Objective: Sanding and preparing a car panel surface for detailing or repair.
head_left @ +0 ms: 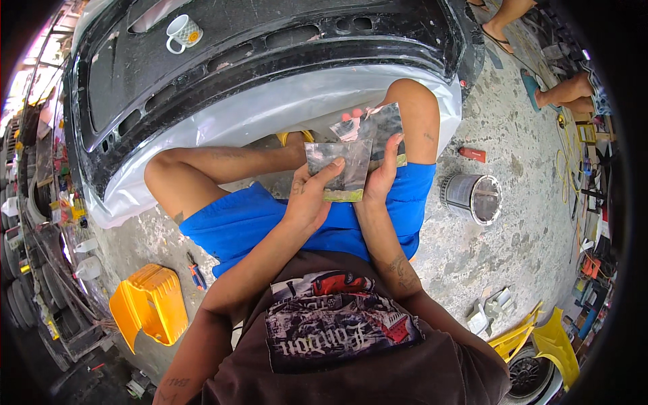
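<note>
My left hand (312, 196) is closed round a thin grey metal putty spreader (331, 160) with a yellow-green strip along its lower edge. Its thumb lies on the plate's face. A second spreader (388, 128) of the same kind is gripped by my right hand (380, 177), thumb up along its face. Pale pinkish putty (351, 129) with small red dabs shows at the left part of that second plate. The two plates are close together above my lap, the left one lower and nearer. Most fingers are hidden behind the plates.
Ahead stands a large black car panel (223, 67) over plastic sheeting (324, 94), a white mug (183, 34) on it. An open can (484, 199) and red box (472, 154) are at right. Pliers (196, 275) and a yellow plastic part (152, 304) lie left. Another person's feet (533, 91) are far right.
</note>
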`<state>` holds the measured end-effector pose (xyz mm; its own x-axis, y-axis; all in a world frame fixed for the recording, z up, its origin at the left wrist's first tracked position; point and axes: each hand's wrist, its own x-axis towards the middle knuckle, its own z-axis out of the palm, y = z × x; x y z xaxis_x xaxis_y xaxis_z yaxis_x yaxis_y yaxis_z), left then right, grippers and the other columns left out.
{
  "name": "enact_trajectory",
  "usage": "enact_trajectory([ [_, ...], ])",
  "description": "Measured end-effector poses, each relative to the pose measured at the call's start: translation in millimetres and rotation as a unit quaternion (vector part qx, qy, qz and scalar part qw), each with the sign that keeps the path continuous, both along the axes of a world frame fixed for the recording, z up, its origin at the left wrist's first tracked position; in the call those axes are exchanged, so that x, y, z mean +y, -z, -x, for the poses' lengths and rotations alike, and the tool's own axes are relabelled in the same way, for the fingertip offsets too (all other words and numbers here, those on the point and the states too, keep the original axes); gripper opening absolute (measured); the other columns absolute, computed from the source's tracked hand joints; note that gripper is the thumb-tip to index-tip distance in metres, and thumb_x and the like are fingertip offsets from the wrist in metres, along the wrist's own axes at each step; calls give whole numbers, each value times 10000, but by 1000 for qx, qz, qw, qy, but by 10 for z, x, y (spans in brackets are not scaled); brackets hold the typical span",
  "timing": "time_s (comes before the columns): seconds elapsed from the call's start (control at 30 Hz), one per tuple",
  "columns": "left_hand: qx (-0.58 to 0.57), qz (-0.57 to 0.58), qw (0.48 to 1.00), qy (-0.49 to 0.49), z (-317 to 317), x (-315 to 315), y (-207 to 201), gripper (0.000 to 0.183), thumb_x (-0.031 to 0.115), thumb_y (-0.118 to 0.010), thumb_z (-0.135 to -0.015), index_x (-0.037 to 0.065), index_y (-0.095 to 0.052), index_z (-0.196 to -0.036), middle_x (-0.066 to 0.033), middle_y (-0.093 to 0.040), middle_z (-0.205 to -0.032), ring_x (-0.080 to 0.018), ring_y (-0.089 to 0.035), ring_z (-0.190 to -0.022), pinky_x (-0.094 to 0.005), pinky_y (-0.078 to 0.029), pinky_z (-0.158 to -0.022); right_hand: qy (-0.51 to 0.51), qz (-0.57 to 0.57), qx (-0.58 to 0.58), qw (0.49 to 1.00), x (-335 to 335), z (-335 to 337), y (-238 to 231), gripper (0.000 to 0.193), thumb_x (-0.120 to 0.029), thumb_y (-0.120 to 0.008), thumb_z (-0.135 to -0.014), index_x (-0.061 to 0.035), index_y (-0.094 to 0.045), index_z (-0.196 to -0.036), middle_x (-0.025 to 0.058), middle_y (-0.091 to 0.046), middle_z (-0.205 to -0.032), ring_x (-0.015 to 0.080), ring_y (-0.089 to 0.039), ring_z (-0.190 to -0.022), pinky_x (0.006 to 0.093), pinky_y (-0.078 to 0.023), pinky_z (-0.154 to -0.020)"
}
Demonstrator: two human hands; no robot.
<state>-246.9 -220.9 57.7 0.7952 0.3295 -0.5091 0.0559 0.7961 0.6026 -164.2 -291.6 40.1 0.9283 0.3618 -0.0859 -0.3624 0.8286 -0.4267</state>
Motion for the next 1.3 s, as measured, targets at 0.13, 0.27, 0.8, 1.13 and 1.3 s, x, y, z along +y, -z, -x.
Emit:
enact_trajectory([
  [0.13, 9, -10, 1000, -1, -62, -20, 30, 230, 86, -705, -899, 34, -654, -1117, -70, -697, -1081, -161, -667, -972, -333, -524, -874, 12, 7, 19, 1000, -4, -13, 14, 593, -501, -382, -1051, -16, -433, -1388, 171, -579, -1304, 283, -567, -1222, 455, -466, -1043],
  [0.27, 21, -15, 1000, -1, -81, -17, 45, 235, 88, -704, -900, 32, -652, -1122, -68, -696, -1084, -159, -666, -976, -337, -524, -879, 13, 12, 7, 1000, -4, -22, 14, 562, -469, -353, -1068, -13, -440, -1384, 171, -576, -1311, 274, -579, -1203, 445, -475, -1033],
  [0.8, -22, -54, 998, 6, -156, 104, 29, 254, 100, -710, -902, -4, -665, -1128, -79, -685, -1115, -151, -640, -1016, -321, -499, -897, 4, 75, 2, 997, 3, 64, -26, 602, -510, -376, -1048, -43, -403, -1427, 195, -537, -1374, 322, -524, -1280, 484, -435, -1066],
  [1.13, -14, -51, 999, 1, -177, 153, -78, 288, 99, -707, -894, -26, -657, -1149, -105, -685, -1131, -175, -651, -1022, -330, -503, -914, -17, 73, 5, 997, -33, 98, -14, 613, -491, -393, -1048, -16, -388, -1435, 194, -528, -1387, 318, -510, -1304, 484, -407, -1104],
  [1.3, -16, -42, 999, -12, -195, 134, -105, 262, 106, -707, -898, -7, -664, -1131, -90, -689, -1112, -171, -653, -1019, -333, -508, -910, -24, 53, -6, 998, -26, 111, -12, 603, -460, -387, -1057, -5, -369, -1453, 191, -506, -1419, 307, -490, -1329, 474, -381, -1126],
])
